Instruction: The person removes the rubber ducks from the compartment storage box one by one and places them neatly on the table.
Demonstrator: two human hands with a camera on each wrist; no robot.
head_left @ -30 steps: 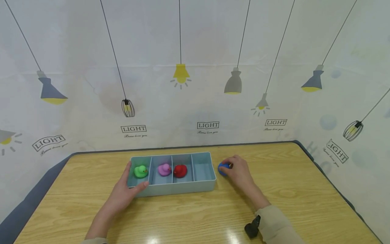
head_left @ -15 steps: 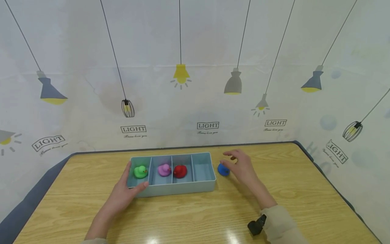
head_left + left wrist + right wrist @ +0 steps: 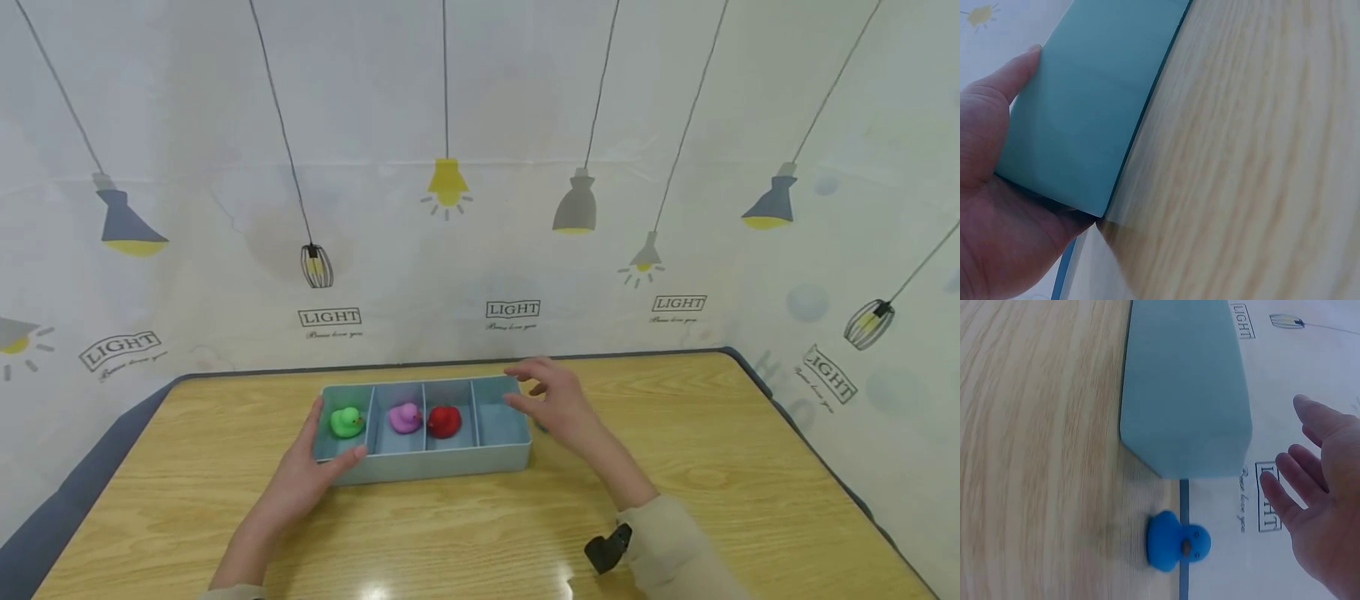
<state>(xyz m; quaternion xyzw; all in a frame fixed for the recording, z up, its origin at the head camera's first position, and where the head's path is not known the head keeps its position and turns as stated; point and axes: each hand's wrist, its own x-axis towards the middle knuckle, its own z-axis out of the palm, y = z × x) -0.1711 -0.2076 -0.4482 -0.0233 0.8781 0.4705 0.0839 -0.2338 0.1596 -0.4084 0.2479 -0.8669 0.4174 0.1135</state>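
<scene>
My left hand [image 3: 300, 475] grips the left end of a pale blue divided box [image 3: 465, 462], thumb at the front rim and fingers along the end wall. In the left wrist view the thumb lies at the upper edge of the box [image 3: 1091, 106]. From left to right, its compartments hold a green rubber duck [image 3: 347, 422], a pink duck [image 3: 406, 418] and a red duck [image 3: 444, 422]. Over the rightmost compartment hovers my right hand [image 3: 558, 404], fingers apart, holding nothing. A blue rubber duck [image 3: 1169, 542] sits on the table beside the box's right end, mostly hidden by that hand in the head view.
The wooden table [image 3: 427, 533] has a dark edge strip along the back and sides. Behind it stands a white wall covering [image 3: 390, 208] printed with hanging lamps. A small black device [image 3: 608, 548] is at the right sleeve cuff.
My right hand has let go of the blue duck, lifted, and moved left over the box's right end. The left hand and the box have stayed put.
</scene>
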